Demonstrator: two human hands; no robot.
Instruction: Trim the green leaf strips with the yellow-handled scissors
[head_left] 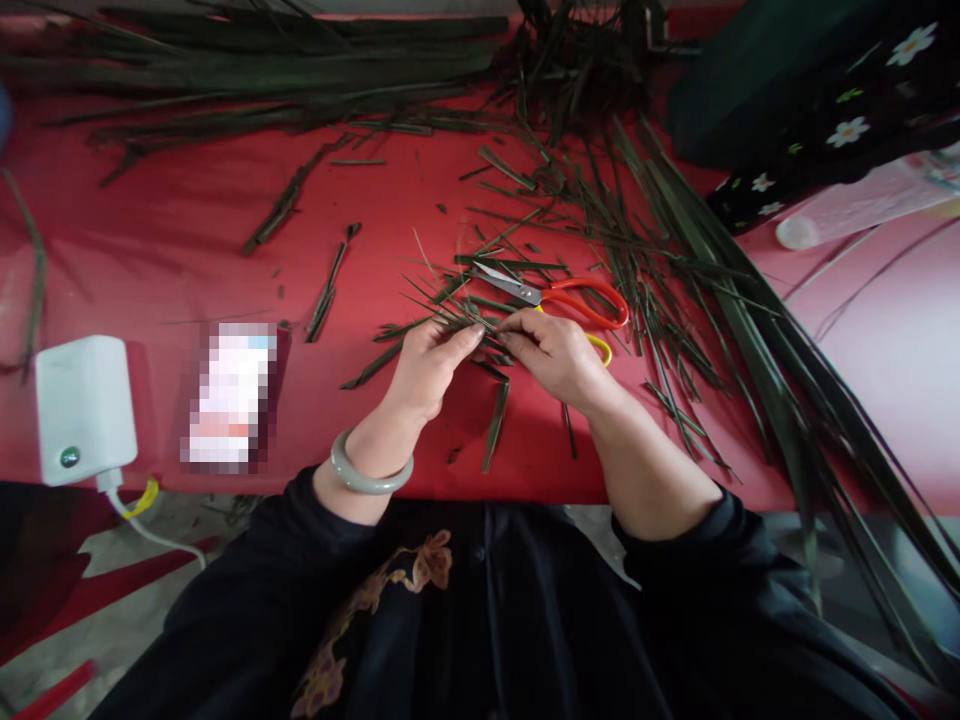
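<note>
My left hand (429, 365) and my right hand (553, 355) meet over the red table (187, 220), both pinched on a small bundle of thin green leaf strips (457, 312) that fans out to the upper left. The fingertips of the two hands nearly touch. A pale bangle (370, 472) circles my left wrist. Just beyond my right hand lie scissors (559, 297) with red and yellow handles, blades pointing left.
Long dark green leaves (255, 60) are piled along the table's far edge and sweep down the right side (750, 330). Cut scraps (324, 290) dot the cloth. A white charger box (82, 408) and a blurred packet (229, 395) sit at the left. A floral-clothed person (825, 100) is at upper right.
</note>
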